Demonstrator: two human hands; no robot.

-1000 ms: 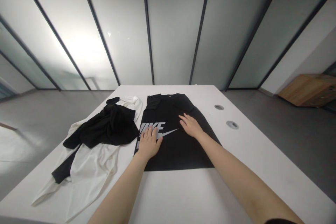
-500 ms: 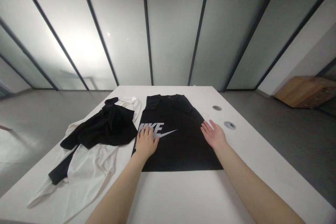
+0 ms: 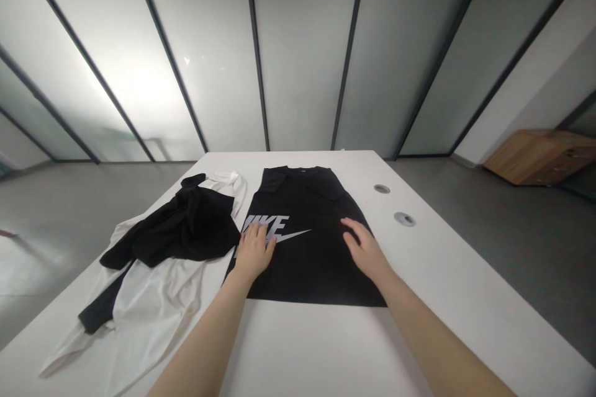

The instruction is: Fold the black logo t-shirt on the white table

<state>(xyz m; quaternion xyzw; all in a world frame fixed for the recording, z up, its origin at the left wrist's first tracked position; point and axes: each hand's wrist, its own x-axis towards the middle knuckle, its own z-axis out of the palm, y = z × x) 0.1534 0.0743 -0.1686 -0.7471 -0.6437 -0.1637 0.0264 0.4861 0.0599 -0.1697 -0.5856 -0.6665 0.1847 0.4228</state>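
A black T-shirt [image 3: 316, 260] with grey NIKE lettering and a swoosh lies spread on the white table [image 3: 321, 347], its collar toward the far edge and its sleeves turned inward. My left hand [image 3: 254, 249] rests flat over the lettering near the shirt's left side, fingers stretched out. Over the right part of the shirt is my right hand [image 3: 365, 251], palm turned down and fingers apart, with nothing in it. Whether the right hand touches the cloth I cannot tell.
Left of the shirt lies a crumpled black garment [image 3: 190, 223] on top of a white garment [image 3: 153, 298]. Two round grommets [image 3: 405, 219] are set in the table's right side. A wooden cabinet [image 3: 540, 158] stands on the floor at the right, and frosted glass panels [image 3: 302, 49] rise behind.
My right hand has turned from palm up to palm down and moved inward over the shirt. The shirt's lower right side has shifted slightly left. My left hand stays on the lettering.
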